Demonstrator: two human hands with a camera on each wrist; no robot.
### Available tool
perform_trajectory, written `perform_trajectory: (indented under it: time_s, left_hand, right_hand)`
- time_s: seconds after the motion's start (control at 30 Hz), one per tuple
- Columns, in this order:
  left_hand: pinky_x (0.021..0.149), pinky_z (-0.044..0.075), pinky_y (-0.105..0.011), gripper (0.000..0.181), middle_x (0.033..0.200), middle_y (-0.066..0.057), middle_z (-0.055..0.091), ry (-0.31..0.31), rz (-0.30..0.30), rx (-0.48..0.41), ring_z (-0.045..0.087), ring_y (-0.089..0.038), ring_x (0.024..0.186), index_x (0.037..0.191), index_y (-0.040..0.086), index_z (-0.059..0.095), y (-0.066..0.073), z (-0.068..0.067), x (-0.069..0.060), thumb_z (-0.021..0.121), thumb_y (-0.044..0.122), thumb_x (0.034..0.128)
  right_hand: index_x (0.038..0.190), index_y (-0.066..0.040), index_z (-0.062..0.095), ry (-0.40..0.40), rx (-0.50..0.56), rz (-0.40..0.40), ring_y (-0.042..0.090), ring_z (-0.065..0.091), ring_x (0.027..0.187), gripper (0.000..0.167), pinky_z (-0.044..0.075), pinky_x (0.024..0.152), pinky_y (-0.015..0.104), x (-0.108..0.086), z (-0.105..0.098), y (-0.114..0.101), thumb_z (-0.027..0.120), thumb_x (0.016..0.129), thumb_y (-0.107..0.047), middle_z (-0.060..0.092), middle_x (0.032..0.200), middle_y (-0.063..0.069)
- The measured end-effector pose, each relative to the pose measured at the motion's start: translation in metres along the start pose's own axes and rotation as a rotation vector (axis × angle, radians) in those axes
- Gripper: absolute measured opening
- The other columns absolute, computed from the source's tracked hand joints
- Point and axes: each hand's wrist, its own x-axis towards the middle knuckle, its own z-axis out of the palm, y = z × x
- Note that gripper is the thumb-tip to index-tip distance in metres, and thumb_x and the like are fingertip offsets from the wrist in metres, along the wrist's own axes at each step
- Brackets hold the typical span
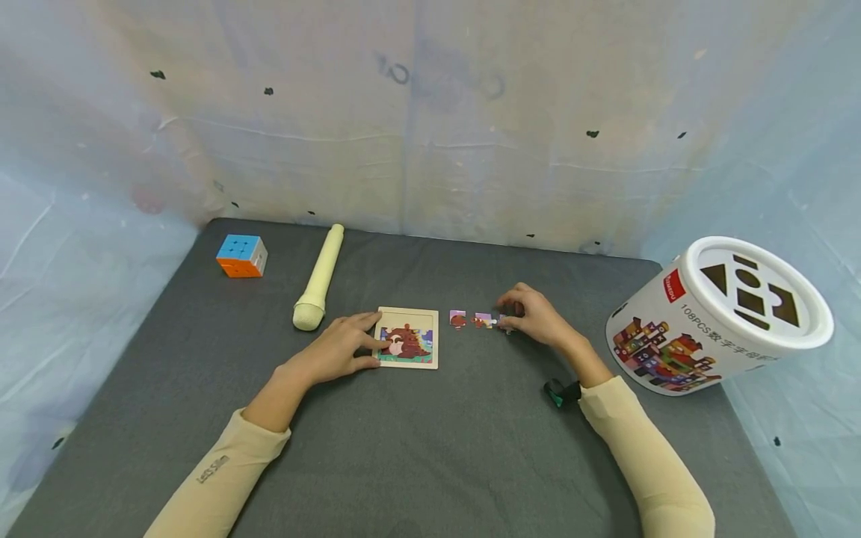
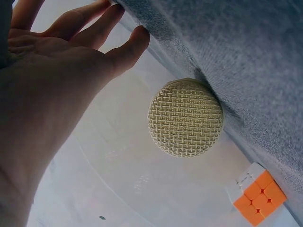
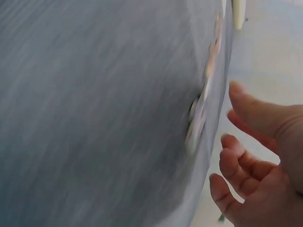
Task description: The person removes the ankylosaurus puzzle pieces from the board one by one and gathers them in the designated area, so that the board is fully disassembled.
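Wooden puzzle tray (image 1: 435, 340), on grey cloth (image 1: 403, 441) w/ L hand (image 1: 339, 347) resting, ungripping, on its left edge, looks mostly done, top strip bare, approx. 3 pcs (image 1: 457, 319) left at right by R hand (image 1: 534, 317), fingers loosely bent, holding nothing.

The table is covered in matt grey cloth (image 1: 417, 448); behind it, a creased sheet (image 1: 471, 149) is given a faint plastic-like sheen. The puzzle tray (image 1: 410, 365) is rimmed in smooth pale wood. The microphone (image 2: 185, 118) is headed with rough woven-looking mesh. The cube (image 1: 242, 258) is faced in smooth plastic, and the tub (image 1: 662, 314) is topped by a smooth white plastic lid (image 1: 773, 273)
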Motion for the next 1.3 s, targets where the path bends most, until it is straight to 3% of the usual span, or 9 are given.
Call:
perform_trajectory:
  time_s: [0.13, 0.33, 0.57, 0.8, 0.93, 1.03, 1.1, 1.3]
  left_hand:
    - [0.106, 0.031, -0.068, 0.044, 0.151, -0.025, 0.041, 0.0, 0.0, -0.006, 0.038, -0.043, 0.139, 0.127, 0.011, 0.071, -0.001, 0.0, 0.0, 0.079, 0.025, 0.087]
    - [0.104, 0.034, -0.067, 0.047, 0.15, -0.023, 0.044, 0.02, -0.01, -0.007, 0.042, -0.042, 0.137, 0.128, 0.011, 0.069, -0.002, 0.001, 0.0, 0.081, 0.025, 0.085]
    - [0.102, 0.037, -0.065, 0.03, 0.147, -0.022, 0.048, 0.056, -0.006, -0.013, 0.047, -0.04, 0.133, 0.108, 0.015, 0.07, -0.004, 0.002, 0.001, 0.083, 0.025, 0.083]
    - [0.098, 0.042, -0.062, 0.033, 0.144, -0.02, 0.051, 0.082, 0.007, 0.018, 0.049, -0.038, 0.132, 0.105, 0.011, 0.065, -0.004, 0.003, 0.001, 0.083, 0.028, 0.0832]
    - [0.104, 0.038, -0.062, 0.057, 0.149, -0.022, 0.045, 0.054, -0.029, 0.011, 0.041, -0.039, 0.138, 0.13, 0.0, 0.059, -0.003, 0.004, 0.001, 0.081, 0.029, 0.0856]
    - [0.109, 0.032, -0.062, 0.076, 0.156, -0.027, 0.033, 0.01, -0.057, 0.015, 0.032, -0.043, 0.143, 0.146, -0.008, 0.043, -0.002, 0.004, 0.0, 0.076, 0.031, 0.0897]
    - [0.111, 0.029, -0.062, 0.08, 0.157, -0.028, 0.027, -0.014, -0.069, 0.022, 0.027, -0.045, 0.145, 0.148, -0.011, 0.036, -0.002, 0.004, -0.001, 0.073, 0.032, 0.0922]
    - [0.112, 0.027, -0.062, 0.079, 0.158, -0.029, 0.026, -0.023, -0.094, 0.022, 0.024, -0.045, 0.146, 0.149, -0.011, 0.035, 0.0, 0.003, -0.003, 0.07, 0.033, 0.0941]
  right_hand:
    - [0.115, 0.0, 0.071, 0.005, -0.009, -0.058, 0.03, 0.051, 0.087, 0.03, 0.042, 0.072, 0.038, 0.011, 0.011, -0.022, 0.078, 0.087, -0.009, 0.057, 0.108, 0.013]
    - [0.117, 0.0, 0.069, -0.073, 0.056, -0.203, 0.033, 0.057, 0.094, 0.028, 0.05, 0.079, 0.045, 0.033, 0.037, -0.06, 0.075, 0.089, -0.006, 0.06, 0.112, 0.013]
    - [0.117, 0.003, 0.068, -0.17, 0.107, -0.299, 0.021, 0.061, 0.084, 0.028, 0.052, 0.071, 0.028, 0.061, 0.065, -0.096, 0.073, 0.091, -0.006, 0.062, 0.106, 0.014]
    - [0.114, 0.003, 0.069, -0.257, 0.102, -0.257, 0.021, 0.059, 0.082, 0.028, 0.049, 0.07, 0.023, 0.075, 0.087, -0.111, 0.076, 0.089, -0.009, 0.059, 0.102, 0.014]
    - [0.109, 0.0, 0.071, -0.243, 0.065, -0.242, 0.02, 0.056, 0.081, 0.026, 0.048, 0.07, 0.024, 0.076, 0.094, -0.114, 0.079, 0.087, -0.011, 0.058, 0.098, 0.011]
    - [0.106, -0.001, 0.071, -0.236, 0.048, -0.215, 0.018, 0.055, 0.08, 0.023, 0.047, 0.069, 0.025, 0.076, 0.096, -0.117, 0.079, 0.087, -0.011, 0.057, 0.096, 0.009]
    - [0.105, -0.002, 0.071, -0.236, 0.041, -0.195, 0.017, 0.054, 0.08, 0.022, 0.047, 0.069, 0.025, 0.075, 0.097, -0.118, 0.079, 0.087, -0.011, 0.056, 0.095, 0.008]
    - [0.103, -0.002, 0.069, -0.246, 0.028, -0.173, 0.016, 0.053, 0.08, 0.021, 0.047, 0.07, 0.026, 0.075, 0.096, -0.121, 0.08, 0.087, -0.011, 0.056, 0.095, 0.007]
